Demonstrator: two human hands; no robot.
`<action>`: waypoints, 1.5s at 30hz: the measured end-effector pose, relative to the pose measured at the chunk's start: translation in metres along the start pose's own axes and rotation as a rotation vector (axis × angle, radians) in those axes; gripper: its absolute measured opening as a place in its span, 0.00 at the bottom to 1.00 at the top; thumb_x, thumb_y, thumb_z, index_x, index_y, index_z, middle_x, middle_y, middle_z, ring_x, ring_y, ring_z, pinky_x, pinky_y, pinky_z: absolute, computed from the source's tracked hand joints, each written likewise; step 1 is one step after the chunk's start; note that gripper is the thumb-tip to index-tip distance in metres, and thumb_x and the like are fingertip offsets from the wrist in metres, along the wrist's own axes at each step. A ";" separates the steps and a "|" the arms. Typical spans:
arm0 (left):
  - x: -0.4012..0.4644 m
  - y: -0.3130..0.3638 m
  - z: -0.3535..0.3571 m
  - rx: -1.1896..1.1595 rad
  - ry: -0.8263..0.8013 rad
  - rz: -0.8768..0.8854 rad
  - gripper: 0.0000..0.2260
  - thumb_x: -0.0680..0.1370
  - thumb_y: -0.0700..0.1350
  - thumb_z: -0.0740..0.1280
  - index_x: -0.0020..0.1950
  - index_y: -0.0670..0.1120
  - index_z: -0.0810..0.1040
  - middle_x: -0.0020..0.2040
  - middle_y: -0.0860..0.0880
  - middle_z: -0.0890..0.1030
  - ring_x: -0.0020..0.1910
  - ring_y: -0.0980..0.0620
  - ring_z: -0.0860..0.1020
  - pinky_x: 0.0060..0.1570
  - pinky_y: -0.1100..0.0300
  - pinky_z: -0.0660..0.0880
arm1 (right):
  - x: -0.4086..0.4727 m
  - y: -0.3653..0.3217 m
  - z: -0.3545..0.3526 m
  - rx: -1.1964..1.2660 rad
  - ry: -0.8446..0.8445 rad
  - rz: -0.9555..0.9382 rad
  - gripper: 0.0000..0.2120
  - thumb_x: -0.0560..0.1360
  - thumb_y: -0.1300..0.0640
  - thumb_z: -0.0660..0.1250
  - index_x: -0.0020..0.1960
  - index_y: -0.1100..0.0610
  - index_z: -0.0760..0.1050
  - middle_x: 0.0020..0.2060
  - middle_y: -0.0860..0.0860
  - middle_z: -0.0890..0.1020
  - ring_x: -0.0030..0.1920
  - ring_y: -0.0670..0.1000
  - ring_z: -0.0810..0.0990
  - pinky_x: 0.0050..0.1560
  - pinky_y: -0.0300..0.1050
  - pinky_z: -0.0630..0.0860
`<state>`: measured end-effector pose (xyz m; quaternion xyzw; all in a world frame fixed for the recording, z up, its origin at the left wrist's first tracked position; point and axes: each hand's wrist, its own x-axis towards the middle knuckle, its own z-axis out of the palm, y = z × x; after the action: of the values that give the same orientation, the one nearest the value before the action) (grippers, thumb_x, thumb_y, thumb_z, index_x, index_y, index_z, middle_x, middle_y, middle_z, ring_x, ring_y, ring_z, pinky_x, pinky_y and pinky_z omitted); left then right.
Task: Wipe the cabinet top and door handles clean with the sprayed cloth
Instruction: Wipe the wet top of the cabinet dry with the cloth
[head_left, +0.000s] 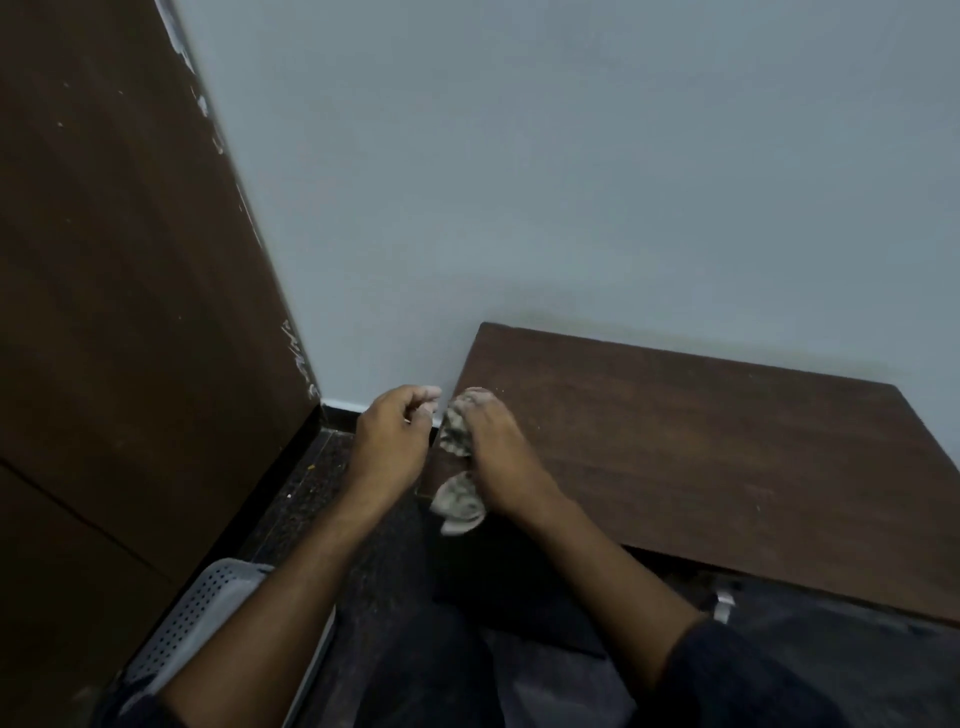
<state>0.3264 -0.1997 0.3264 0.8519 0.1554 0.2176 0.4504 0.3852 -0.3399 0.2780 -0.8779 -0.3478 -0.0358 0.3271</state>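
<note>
Evidently the wiping has only just been brought to the cabinet top (701, 457), or is being resumed there. A crumpled grey cloth (457, 431) is gripped by the right hand (493, 452), whose fingers are curled round the bundle and press it against the near-left corner of the brown cabinet top; a loose tail of cloth hangs below the palm, over the edge. Just beside it, the left hand (395, 431) is held off the left edge of the cabinet, above the dark floor (311, 483); its fingers are loosely curled, and nothing can be made out between them, though the tips lie close to the cloth.

Pale specks can be seen scattered across the middle and far side of the wooden surface, so most of the top is judged to be unwiped as yet. No wet streak or cleaned band can be made out. The door handles are not in view, apart from a small metallic piece (724, 605) below the front edge which may be one; whether any has been cleaned cannot be told. The greater part of the task is therefore judged to remain.

A perforated grey basket (208, 618) stands on the floor at lower left, beside a tall brown panel (130, 312).
</note>
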 end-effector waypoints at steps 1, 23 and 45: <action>-0.005 0.003 -0.001 0.003 0.008 0.004 0.10 0.79 0.40 0.65 0.58 0.47 0.82 0.55 0.52 0.83 0.54 0.56 0.80 0.54 0.63 0.75 | -0.009 -0.017 0.008 0.038 -0.032 -0.024 0.24 0.82 0.59 0.61 0.76 0.62 0.63 0.75 0.61 0.66 0.75 0.58 0.64 0.78 0.52 0.59; -0.077 -0.016 -0.033 0.038 0.018 0.029 0.10 0.78 0.41 0.67 0.57 0.48 0.82 0.53 0.53 0.82 0.50 0.64 0.78 0.47 0.74 0.71 | 0.013 0.060 -0.053 0.003 0.301 0.454 0.27 0.78 0.60 0.63 0.74 0.68 0.63 0.70 0.63 0.71 0.72 0.61 0.66 0.74 0.51 0.62; -0.050 -0.008 -0.010 0.016 -0.019 0.083 0.11 0.78 0.38 0.67 0.57 0.48 0.82 0.52 0.55 0.82 0.49 0.68 0.78 0.45 0.78 0.70 | -0.016 0.047 -0.040 0.055 0.062 -0.005 0.19 0.76 0.68 0.67 0.66 0.58 0.77 0.64 0.54 0.78 0.66 0.50 0.75 0.69 0.40 0.68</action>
<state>0.2779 -0.2111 0.3137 0.8631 0.1171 0.2268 0.4357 0.4098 -0.3984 0.2789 -0.8663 -0.3404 -0.0540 0.3615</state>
